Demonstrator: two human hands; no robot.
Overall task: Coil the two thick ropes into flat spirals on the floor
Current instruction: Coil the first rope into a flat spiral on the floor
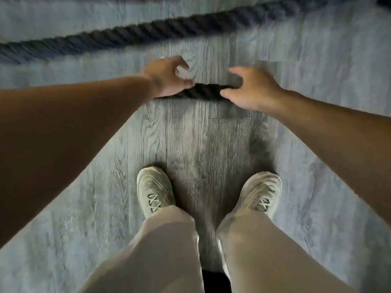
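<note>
- The fingers of the left hand are loosely curled, thumb and forefinger apart, poised over the near rope; the heel of the hand seems to touch it, but I cannot tell whether anything is truly gripped.
- The right hand is spread and relaxed, its thumb at the rope's right end and its fingers arched above; it holds nothing that I can make out.
- The near rope is dark and twisted, and only a short piece shows between the two hands. Its long axis runs left to right, across the person's front, on the floor.
- Both hands are about equally close; the rope lies directly under them, so the coming grasp looks to be a straight closing downward.
- The far rope lies well beyond the hands, stretched straight from lower left to upper right, uncoiled.
- Neither rope shows a spiral yet; I judge the task barely begun.
- Two pale shoes stand nearer the camera.
</note>
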